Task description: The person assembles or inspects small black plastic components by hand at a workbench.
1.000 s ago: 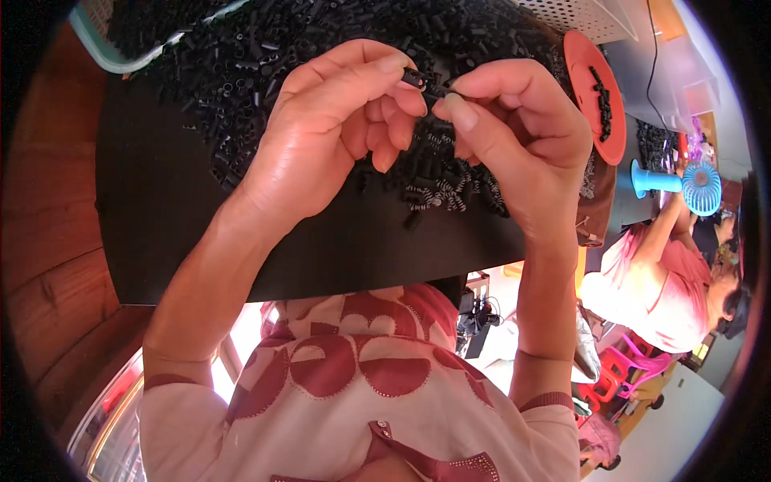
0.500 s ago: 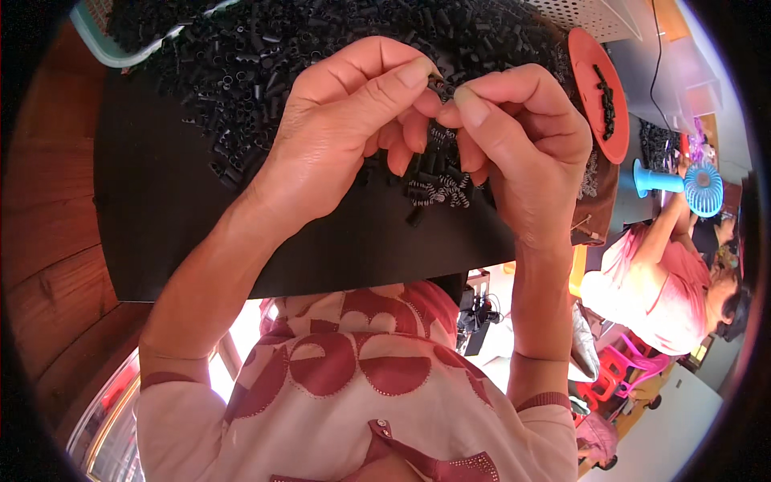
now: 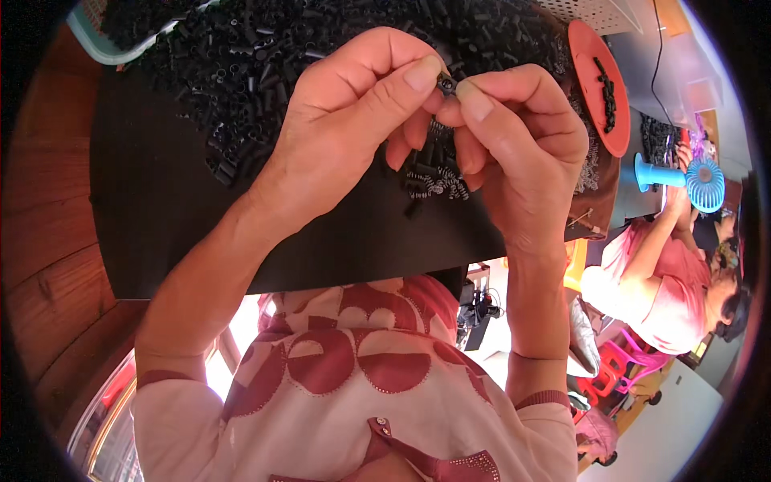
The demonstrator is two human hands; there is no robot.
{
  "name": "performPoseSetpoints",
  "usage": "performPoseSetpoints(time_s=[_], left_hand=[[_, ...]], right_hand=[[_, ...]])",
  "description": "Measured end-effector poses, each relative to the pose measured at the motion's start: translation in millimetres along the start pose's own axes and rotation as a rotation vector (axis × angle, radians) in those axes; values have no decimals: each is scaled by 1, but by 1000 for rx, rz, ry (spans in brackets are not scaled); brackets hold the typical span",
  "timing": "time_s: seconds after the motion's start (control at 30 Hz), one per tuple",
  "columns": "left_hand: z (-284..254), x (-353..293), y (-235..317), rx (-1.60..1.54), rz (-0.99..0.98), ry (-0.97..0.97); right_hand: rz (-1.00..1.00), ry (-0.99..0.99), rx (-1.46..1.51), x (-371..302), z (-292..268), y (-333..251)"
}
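A small black tubular part (image 3: pixel 447 83) is pinched between the fingertips of both hands, over the middle of the black table (image 3: pixel 353 249). My left hand (image 3: pixel 353 112) grips it from the left with thumb and forefinger, while my right hand (image 3: pixel 526 136) holds its other side the same way. Beneath my fingers lies a small cluster of metal coil springs (image 3: pixel 438 184), partly hidden by my right hand. A big heap of short black tubes (image 3: pixel 241 88) spreads behind and to the left of my hands.
An orange-red oval plate (image 3: pixel 598 88) with a row of black parts stands at the right. A pale green basket (image 3: pixel 104 52) holds black pieces at the far left, and a perforated white container (image 3: pixel 594 16) is at the back. Beyond a blue fan (image 3: pixel 703 185), another person (image 3: pixel 658 281) sits.
My fingertips have shifted slightly, and the black part between them now shows its round open end. Both hands stay in nearly the same place.
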State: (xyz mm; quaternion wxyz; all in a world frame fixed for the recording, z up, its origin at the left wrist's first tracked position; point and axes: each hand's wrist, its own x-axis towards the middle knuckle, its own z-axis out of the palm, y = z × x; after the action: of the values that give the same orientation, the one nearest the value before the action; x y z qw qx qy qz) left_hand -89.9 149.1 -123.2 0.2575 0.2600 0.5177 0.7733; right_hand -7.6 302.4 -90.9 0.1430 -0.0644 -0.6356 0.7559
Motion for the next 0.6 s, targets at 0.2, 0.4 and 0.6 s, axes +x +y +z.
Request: performPoseSetpoints(time_s=[0.2, 0.4, 0.6], left_hand=[[-1, 0, 1, 24, -20, 9], [0, -1, 0, 29, -32, 9], [-1, -3, 2, 115, -44, -15]], right_hand=[[-37, 9, 37, -4, 2, 5], [-13, 44, 94, -6, 3, 4], [-41, 44, 44, -8, 6, 4]])
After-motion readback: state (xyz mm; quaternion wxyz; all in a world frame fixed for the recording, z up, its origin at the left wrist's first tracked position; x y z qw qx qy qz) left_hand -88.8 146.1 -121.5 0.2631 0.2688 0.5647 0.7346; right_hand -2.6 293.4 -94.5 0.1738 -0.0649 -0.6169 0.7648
